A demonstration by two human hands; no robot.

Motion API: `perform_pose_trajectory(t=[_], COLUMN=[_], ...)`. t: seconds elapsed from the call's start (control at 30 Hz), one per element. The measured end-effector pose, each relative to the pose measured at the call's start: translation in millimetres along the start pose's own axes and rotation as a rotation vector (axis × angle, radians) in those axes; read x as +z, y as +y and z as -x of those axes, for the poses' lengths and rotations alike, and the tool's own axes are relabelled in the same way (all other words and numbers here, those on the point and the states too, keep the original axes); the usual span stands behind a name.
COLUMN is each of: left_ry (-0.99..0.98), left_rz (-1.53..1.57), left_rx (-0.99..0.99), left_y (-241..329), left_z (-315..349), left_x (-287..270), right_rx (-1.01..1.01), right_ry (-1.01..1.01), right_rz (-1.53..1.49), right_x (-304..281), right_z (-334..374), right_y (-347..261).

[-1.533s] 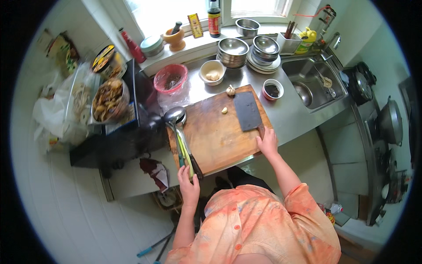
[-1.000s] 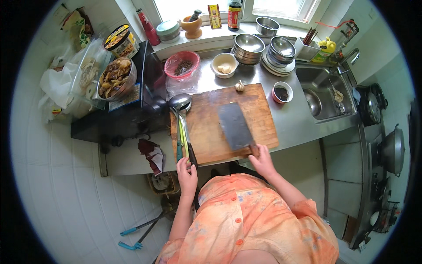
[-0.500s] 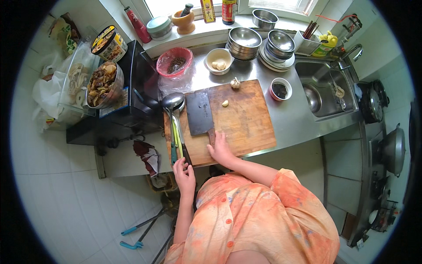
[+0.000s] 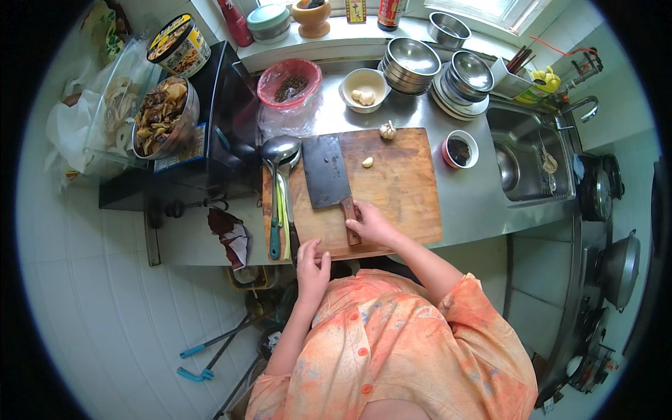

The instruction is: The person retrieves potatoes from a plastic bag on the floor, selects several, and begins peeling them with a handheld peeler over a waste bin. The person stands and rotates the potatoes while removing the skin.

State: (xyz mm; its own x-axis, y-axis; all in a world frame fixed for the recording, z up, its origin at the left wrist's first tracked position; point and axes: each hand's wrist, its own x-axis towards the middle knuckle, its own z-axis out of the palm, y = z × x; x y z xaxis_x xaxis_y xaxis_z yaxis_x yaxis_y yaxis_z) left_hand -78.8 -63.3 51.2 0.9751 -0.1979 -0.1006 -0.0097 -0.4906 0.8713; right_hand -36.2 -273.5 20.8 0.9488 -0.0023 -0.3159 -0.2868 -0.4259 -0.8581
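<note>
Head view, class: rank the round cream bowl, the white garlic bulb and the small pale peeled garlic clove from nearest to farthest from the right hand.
1. Small pale peeled garlic clove, just beyond the right hand.
2. White garlic bulb, past the clove.
3. Round cream bowl, farthest back.

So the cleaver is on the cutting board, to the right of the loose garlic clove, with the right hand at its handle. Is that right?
Not quite: the head view shows the cleaver to the left of the loose garlic clove. It is on the cutting board, with the right hand at its handle.
</note>
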Motion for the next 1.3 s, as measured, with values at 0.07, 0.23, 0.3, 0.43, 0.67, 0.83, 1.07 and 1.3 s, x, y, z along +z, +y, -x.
perform_pose_trajectory(t=[0.07,0.23,0.3,0.43,0.67,0.83,1.07,1.3], left_ry=[-0.029,0.019,0.041,0.017,0.021,0.069,0.154,0.220], left_rz=[0.022,-0.090,-0.121,-0.206,-0.290,-0.186,-0.172,-0.044], left_rx=[-0.018,0.005,0.010,0.020,0.037,-0.037,-0.108,-0.130], left_y=[8,18,13,8,13,6,-3,-6], left_z=[-7,-31,-36,-37,-39,-33,-22,-7], left_x=[11,26,28,32,38,27,7,-10], right_rx=[0.023,-0.057,0.024,0.086,-0.144,-0.245,-0.485,-0.501], right_ry=[-0.082,-0.046,-0.093,0.299,0.631,0.530,0.236,0.339], right_rz=[0.019,-0.017,-0.048,0.090,0.517,0.383,0.386,0.340], right_x=[-7,10,-5,-65,-125,-95,21,13], right_z=[-1,-5,-9,-40,-123,-139,-135,-105], right_y=[-11,-13,-22,-23,21,-8,-69,-68])
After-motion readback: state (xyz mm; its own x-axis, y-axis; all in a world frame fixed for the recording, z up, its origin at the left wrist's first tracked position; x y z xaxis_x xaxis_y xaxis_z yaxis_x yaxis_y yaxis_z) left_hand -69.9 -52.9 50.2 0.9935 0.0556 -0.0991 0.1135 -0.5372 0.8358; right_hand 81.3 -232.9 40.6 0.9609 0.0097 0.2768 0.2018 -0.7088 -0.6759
